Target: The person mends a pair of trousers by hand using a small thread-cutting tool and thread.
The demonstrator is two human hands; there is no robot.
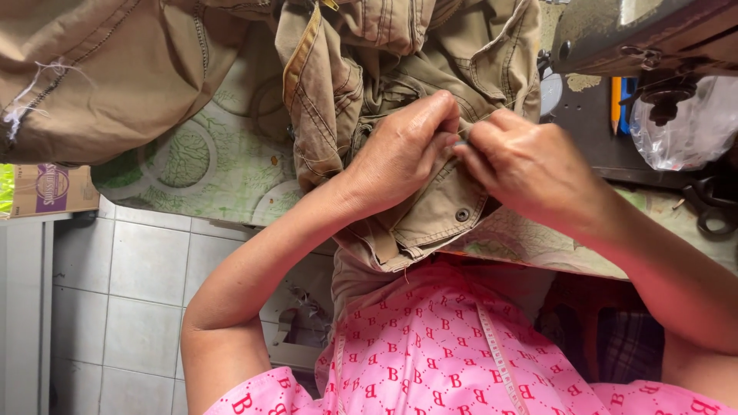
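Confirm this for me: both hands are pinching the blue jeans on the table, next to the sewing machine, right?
Not quite. The head view shows khaki trousers, not blue jeans. Both the left hand and right hand do pinch them on the table, next to the sewing machine.

- Lighting: soft, even daylight, moderately bright, no hard shadows.
- Mild sheen on the knuckles of the left hand (pixel 403 150) and right hand (pixel 530 169).
- Glare on the plastic bag (pixel 680 127) top right, nearly blown out.
- Machine (pixel 646 34) underside dark, detail lost in shadow.
- Trousers (pixel 415 69) and hands sharp; stitching readable.
- Floor tiles (pixel 138 292) slightly soft, dimmer.
- Shirt (pixel 438 353) close to lens, a bit soft at the bottom edge.
- Slight wide-angle stretch at corners.
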